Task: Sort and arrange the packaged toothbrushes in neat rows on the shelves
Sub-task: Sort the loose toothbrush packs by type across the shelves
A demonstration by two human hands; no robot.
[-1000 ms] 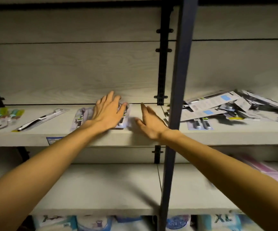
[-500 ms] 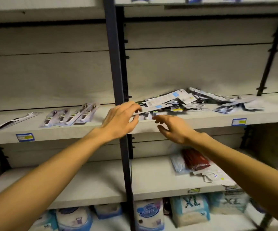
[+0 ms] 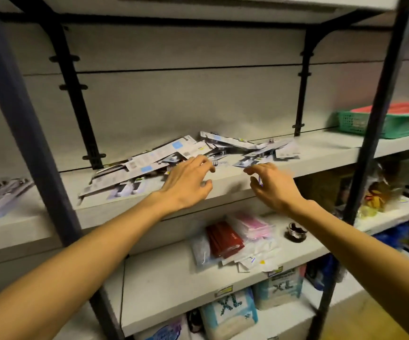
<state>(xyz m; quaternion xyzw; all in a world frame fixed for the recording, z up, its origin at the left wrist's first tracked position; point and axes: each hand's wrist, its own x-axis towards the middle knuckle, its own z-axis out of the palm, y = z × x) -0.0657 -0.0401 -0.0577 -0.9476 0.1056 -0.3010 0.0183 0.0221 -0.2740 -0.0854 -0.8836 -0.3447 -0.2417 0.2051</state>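
cardboard-backed toothbrush packs (image 3: 174, 155) lie heaped on the middle shelf (image 3: 321, 153). left hand (image 3: 186, 182) and right hand (image 3: 272, 185) hover empty, fingers loosely spread (nothing gripped). risk: a careless grab slides overlapping packs off the edge.

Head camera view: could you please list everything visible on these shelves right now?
toothbrush packs: loose pile, white and grey, middle shelf, centre
lined-up packs: a few, grey, same shelf, far left
basket: one, green, holding something red, same shelf, far right
red packet: one, lower shelf
pink packets: a few, beside the red one
dark jar: one, lower shelf
XL bags: two, pale blue, bottom shelf
left hand: open, at the pile
right hand: open, at the pile
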